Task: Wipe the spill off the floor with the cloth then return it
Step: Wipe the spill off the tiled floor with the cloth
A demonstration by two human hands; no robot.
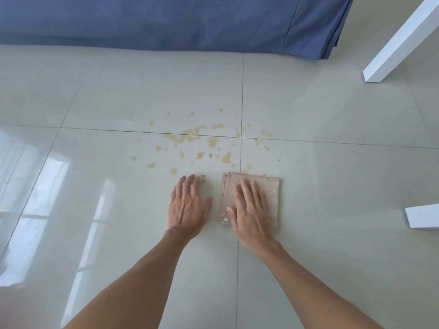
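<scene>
A yellowish-brown spill (204,143) lies in scattered drops and puddles on the glossy pale floor tiles, around the crossing of two grout lines. Just nearer to me, a folded beige cloth (268,186) lies flat on the floor, its far edge touching the closest drops. My right hand (249,210) presses flat on the cloth, fingers spread, covering its near left part. My left hand (187,207) rests flat on the bare tile to the left of the cloth, fingers together, its fingertips at a small drop.
A blue fabric sheet (166,20) hangs down to the floor along the far side. A white furniture leg (401,41) stands at the far right, and another white piece (422,216) juts in at the right edge.
</scene>
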